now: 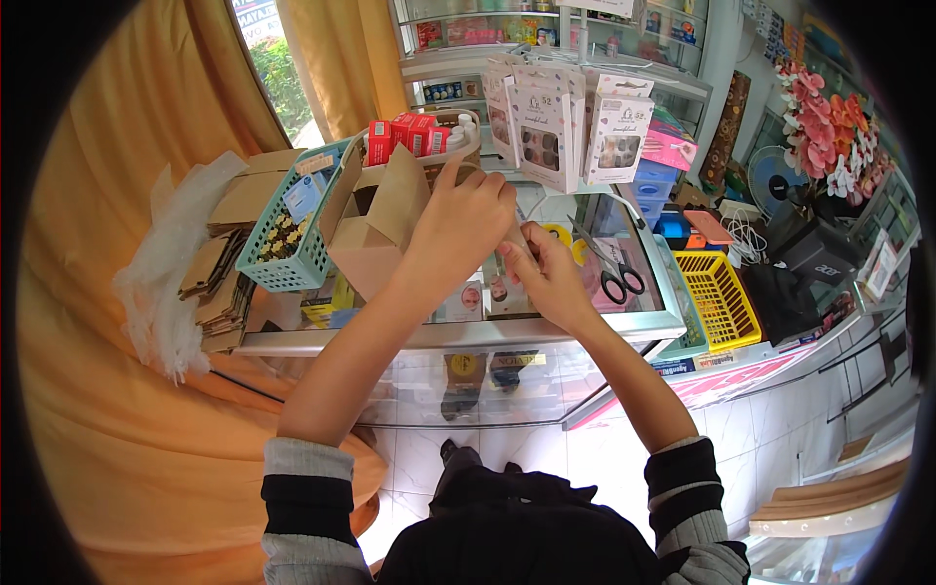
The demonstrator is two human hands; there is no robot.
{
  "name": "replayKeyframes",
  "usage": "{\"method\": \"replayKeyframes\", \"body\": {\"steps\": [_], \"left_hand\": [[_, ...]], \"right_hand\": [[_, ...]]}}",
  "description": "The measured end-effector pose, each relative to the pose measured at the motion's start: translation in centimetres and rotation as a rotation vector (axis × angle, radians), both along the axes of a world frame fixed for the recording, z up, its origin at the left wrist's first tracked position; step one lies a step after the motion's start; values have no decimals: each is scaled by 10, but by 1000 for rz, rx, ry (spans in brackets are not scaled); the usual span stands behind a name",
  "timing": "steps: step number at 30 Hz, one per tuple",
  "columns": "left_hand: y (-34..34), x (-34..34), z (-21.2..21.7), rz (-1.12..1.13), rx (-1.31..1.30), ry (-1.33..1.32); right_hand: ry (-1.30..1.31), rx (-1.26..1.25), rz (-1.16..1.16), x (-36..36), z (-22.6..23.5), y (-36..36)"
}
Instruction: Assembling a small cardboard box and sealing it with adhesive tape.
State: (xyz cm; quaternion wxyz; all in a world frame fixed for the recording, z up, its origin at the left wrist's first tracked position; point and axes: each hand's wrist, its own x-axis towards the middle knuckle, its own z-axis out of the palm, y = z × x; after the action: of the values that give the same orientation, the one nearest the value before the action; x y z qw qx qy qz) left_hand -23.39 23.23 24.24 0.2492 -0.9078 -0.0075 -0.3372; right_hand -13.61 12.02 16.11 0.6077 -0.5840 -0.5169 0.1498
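My left hand (pixel 463 229) is raised over a glass counter (pixel 585 327), closed around what looks like a roll of brown tape (pixel 470 161), mostly hidden by my fingers. My right hand (pixel 546 278) is just to its right, its fingertips pinched on a thin brown strip (pixel 514 237) that runs between the two hands. A small open cardboard box (pixel 380 229) stands on the counter right beside my left hand.
A teal basket (pixel 283 249), red boxes (pixel 405 132), flat cardboard (pixel 219 268) and a white plastic bag (pixel 166 263) are at the left. Black-handled scissors (pixel 612 271), a yellow basket (pixel 719 297), hanging nail packs (pixel 546 127) and artificial flowers (pixel 829 127) are at the right.
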Motion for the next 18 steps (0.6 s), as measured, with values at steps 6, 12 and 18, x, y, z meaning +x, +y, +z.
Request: {"method": "replayKeyframes", "body": {"steps": [6,12,18], "left_hand": [[2,1,0,45,59,56],[2,-1,3,-4,15,56],[1,-13,8,-179,-361,-65]], "right_hand": [[84,-10,30,-5,5,-1],[26,10,8,-2,5,-1],[163,41,64,-1,9,-3]]}}
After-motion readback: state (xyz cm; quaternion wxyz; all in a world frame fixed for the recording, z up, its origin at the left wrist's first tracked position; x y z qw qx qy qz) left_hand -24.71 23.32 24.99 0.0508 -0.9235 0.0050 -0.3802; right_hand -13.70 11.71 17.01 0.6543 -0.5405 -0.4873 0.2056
